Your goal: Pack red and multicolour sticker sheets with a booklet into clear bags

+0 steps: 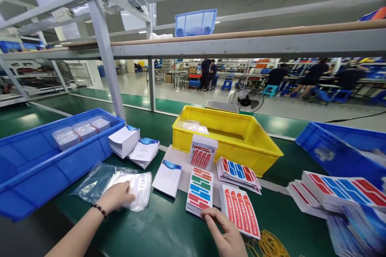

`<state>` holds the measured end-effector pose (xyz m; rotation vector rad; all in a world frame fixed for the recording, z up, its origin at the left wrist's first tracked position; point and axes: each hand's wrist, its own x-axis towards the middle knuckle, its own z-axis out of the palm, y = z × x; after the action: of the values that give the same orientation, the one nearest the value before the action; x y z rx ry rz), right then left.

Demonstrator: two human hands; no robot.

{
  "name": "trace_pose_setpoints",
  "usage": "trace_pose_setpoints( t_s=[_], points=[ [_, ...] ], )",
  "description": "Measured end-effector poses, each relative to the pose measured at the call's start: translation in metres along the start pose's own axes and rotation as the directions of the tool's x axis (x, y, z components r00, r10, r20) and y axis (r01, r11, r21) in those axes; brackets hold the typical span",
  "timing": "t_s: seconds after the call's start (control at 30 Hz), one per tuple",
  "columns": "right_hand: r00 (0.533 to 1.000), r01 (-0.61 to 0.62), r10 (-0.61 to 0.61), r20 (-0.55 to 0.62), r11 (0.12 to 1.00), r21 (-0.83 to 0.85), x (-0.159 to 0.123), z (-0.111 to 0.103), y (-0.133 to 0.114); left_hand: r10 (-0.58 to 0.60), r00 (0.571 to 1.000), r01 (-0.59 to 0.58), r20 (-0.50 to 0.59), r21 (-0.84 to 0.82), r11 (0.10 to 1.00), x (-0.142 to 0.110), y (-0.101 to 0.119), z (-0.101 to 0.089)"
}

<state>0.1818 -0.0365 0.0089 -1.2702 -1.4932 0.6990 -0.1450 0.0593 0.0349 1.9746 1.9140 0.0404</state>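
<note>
My left hand (118, 196), with a beaded bracelet at the wrist, lies on a pile of clear plastic bags (143, 188), its fingers curled and pinching at the top. My right hand (224, 231) is at the lower edge of a stack of sticker sheets (199, 190) with red, blue and green stripes, thumb and forefinger closed at its corner. Between the hands lies a white booklet (167, 178) with a blue top edge. To the right are a pile of red label sheets (239, 211) and a pile of red and blue sheets (238, 173).
A blue bin (60, 160) with wrapped bundles stands left, beside booklet stacks (143, 150). A yellow bin (250, 152) is ahead, a clear pack of cards (203, 151) before it. Right are another blue bin (337, 152), more sheets (346, 190) and yellow rubber bands (271, 245). A shelf beam (241, 46) crosses above.
</note>
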Motion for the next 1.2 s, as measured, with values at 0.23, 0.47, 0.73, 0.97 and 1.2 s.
trace_pose_setpoints(
  t_s=[0.23, 0.47, 0.73, 0.97, 1.2],
  points=[
    [0.993, -0.089, 0.088, 0.072, 0.996, 0.008, -0.003, 0.0, 0.006, 0.036, 0.999, -0.036, 0.008, -0.034, 0.999, -0.001, -0.002, 0.002],
    [0.921, -0.183, 0.11, 0.374, 0.969, 0.166, -0.011, 0.029, 0.011, 0.308, 0.951, -0.297, 0.016, -0.23, 0.927, -0.036, 0.058, 0.011],
    [0.993, -0.003, 0.043, 0.107, 0.936, -0.351, -0.022, 0.039, 0.021, 0.533, 0.843, -0.517, 0.08, -0.159, 0.841, -0.051, 0.133, 0.064],
    [0.984, 0.178, -0.151, 0.096, 0.874, -0.452, -0.019, 0.034, 0.028, 0.451, 0.848, -0.085, 0.278, -0.768, 0.634, -0.019, 0.163, 0.067],
    [0.988, -0.041, 0.07, 0.137, 0.977, -0.207, -0.009, 0.026, 0.007, 0.5, 0.832, -0.029, 0.24, -0.882, 0.471, -0.014, 0.153, 0.078]
  ],
)
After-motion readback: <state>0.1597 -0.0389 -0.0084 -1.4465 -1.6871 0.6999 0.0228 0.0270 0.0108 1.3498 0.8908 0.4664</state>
